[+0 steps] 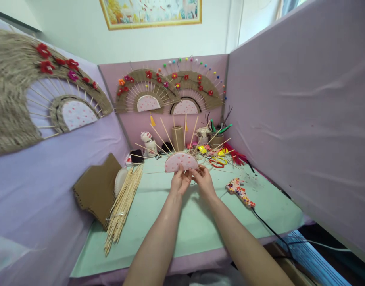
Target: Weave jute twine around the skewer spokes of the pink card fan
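Note:
A pink spotted half-round fan base [181,162] with thin wooden sticks [185,133] fanning out from its curved edge is held up over the table. My left hand [180,180] grips its straight lower edge near the middle, thumb on the front. At the lower right corner my right hand [204,179] pinches the same edge, and whether it also holds something small there I cannot tell. Both hands are close together, with the fingertips behind the base partly hidden. To the right lies a flower-patterned hot glue gun [240,192] with a black cord.
At left are a bundle of sticks [124,206] and brown cardboard [99,188]. Scissors [218,161], a twine spool [177,138] and a pot of tools [217,139] stand behind. Finished fans [146,87] hang on the back panel; a tall panel [295,95] borders the right.

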A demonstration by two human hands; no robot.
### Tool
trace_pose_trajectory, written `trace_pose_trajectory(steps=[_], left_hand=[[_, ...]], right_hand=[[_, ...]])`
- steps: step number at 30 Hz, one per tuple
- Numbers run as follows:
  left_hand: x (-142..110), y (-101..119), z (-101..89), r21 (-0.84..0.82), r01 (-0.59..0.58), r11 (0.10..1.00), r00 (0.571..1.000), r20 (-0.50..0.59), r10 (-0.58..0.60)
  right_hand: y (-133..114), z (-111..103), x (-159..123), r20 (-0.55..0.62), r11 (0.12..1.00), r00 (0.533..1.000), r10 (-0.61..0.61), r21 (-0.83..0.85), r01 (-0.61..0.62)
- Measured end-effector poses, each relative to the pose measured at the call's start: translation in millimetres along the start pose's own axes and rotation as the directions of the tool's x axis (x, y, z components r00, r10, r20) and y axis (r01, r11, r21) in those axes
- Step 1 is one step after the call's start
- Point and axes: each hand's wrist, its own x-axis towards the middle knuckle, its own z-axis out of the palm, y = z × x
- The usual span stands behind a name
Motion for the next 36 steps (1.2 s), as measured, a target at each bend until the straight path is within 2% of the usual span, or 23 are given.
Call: trace_pose_trajectory(steps=[5, 8, 10, 12, 16, 19, 21, 25, 29, 33, 36], left_hand=[[1, 7, -11.5, -0.041, -0.048, 0.998, 0.999, -0.023, 0.047], [2, 11, -14.6, -0.033, -0.076, 0.997, 0.996, -0.044, 0.074], [2, 11, -16.1, -0.016, -0.074, 0.997, 0.997, -0.026, 0.073], [1, 11, -16.7, 0.008, -0.067, 0.998, 0.998, 0.014, 0.067], [1, 9, -16.0, 0.02, -0.062, 0.998, 0.998, 0.024, 0.061], [2, 8, -16.1, -0.008, -0.065, 0.998, 0.997, -0.035, 0.065], [2, 9, -17.1, -0.002, -0.051, 0.999, 0.996, -0.069, 0.051], [0, 13, -17.8, 0.064, 0.051, 0.997, 0.998, -0.033, -0.049], [-5, 17, -12.9, -0.007, 0.026, 1.0, 1.0, -0.015, -0.026], [-8, 18, -8.6, -0.087, 0.036, 0.996, 0.999, -0.009, -0.037], [-8, 18, -9.3, -0.093, 0.03, 0.995, 0.999, -0.012, -0.032]], right_hand=[[4, 0, -8, -0.041, 0.994, 0.999, -0.021, -0.112, 0.016], [0, 2, -17, -0.008, 0.949, 0.979, -0.204, -0.249, 0.195], [-2, 4, -23, 0.091, 0.859, 0.936, -0.34, -0.376, 0.348], [-2, 4, -26, 0.226, 0.756, 0.886, -0.405, -0.462, 0.463], [1, 2, -27, 0.426, 0.577, 0.804, -0.414, -0.56, 0.594], [0, 2, -26, 0.485, 0.489, 0.773, -0.409, -0.599, 0.634], [-2, 2, -27, 0.509, 0.463, 0.76, -0.405, -0.602, 0.65], [-7, 1, -33, 0.516, 0.481, 0.769, -0.378, -0.6, 0.639], [-13, -12, -48, 0.467, 0.53, 0.798, -0.382, -0.596, 0.603], [-24, -46, -57, 0.341, 0.526, 0.841, -0.42, -0.664, 0.531], [-37, -85, -48, 0.179, 0.438, 0.879, -0.442, -0.812, 0.386]])
